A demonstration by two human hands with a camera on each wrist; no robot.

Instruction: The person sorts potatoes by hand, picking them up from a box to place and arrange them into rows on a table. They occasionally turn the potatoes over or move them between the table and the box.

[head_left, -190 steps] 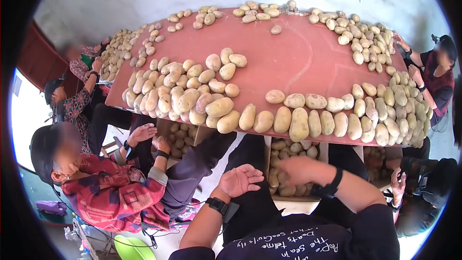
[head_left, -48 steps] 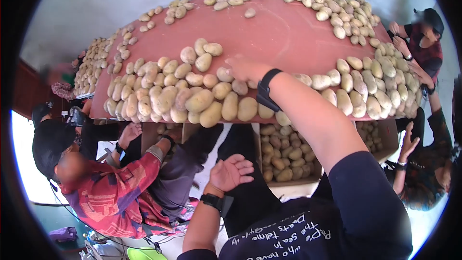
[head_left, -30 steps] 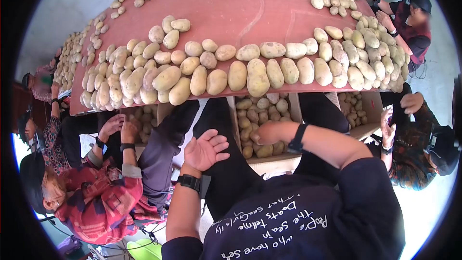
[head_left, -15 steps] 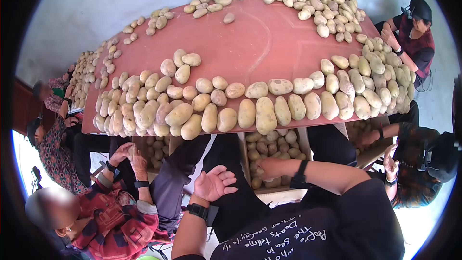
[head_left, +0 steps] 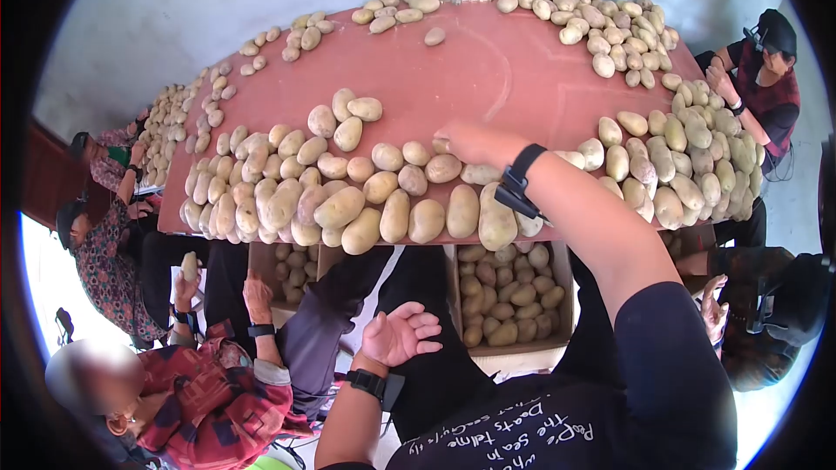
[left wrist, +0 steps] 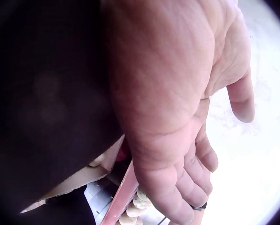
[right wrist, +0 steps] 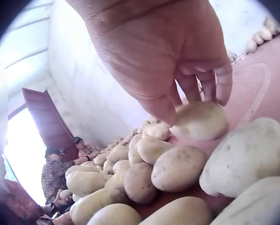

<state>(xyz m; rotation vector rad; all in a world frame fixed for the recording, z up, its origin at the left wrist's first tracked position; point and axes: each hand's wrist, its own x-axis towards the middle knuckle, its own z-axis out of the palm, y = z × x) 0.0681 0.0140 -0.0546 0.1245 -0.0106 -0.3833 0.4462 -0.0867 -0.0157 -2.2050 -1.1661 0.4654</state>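
Note:
Over the red table [head_left: 453, 78], my right hand [head_left: 479, 144] reaches to the row of potatoes. In the right wrist view, the thumb and fingers of that hand [right wrist: 163, 61] pinch a pale potato [right wrist: 203, 121] just above the tabletop, beside other potatoes [right wrist: 180, 168]. My left hand [head_left: 401, 335] is palm up above my thigh, its fingers loosely bent and nothing in it. The left wrist view shows this empty hand [left wrist: 168, 93] beside dark cloth. Below the table edge, a cardboard box [head_left: 514, 350] holds several potatoes [head_left: 503, 311].
Many potatoes [head_left: 283, 204] line the near table edge, with more at the far right [head_left: 610, 30] and far left. A person in a red patterned shirt [head_left: 205, 396] sits at left, one hand holding a potato [head_left: 189, 265]. Others sit at both sides. Another box [head_left: 283, 296] stands lower left.
My right hand has gone from the box up to the table and now pinches a potato. My left hand stays palm up. The person at left has raised a potato.

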